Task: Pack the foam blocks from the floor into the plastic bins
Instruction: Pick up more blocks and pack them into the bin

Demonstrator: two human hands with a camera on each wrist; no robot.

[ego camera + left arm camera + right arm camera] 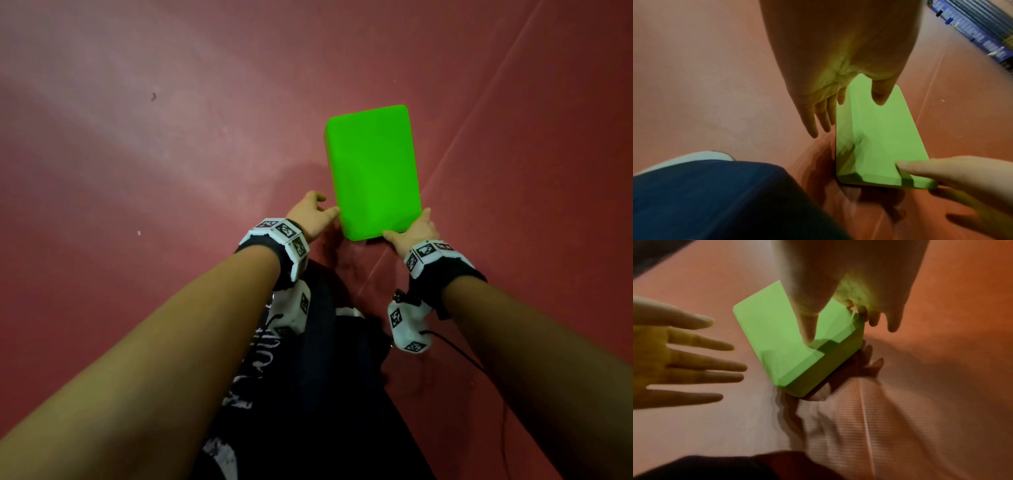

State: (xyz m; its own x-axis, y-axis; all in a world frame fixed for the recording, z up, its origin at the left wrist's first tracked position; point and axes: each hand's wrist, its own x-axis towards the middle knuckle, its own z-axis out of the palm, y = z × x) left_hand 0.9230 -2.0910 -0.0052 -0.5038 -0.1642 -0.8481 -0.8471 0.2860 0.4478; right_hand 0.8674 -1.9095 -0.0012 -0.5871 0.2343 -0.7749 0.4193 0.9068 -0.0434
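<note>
1 green foam block [373, 171] on the red floor mat [137, 154]. Left hand [310, 214]: fingers straight beside the block's left side, thumb touching it, grasping nothing. Right hand [412, 229]: thumb on top, fingers round the near right corner. No bins visible; packing judged barely begun. Mat seam [479, 113] right.
</note>
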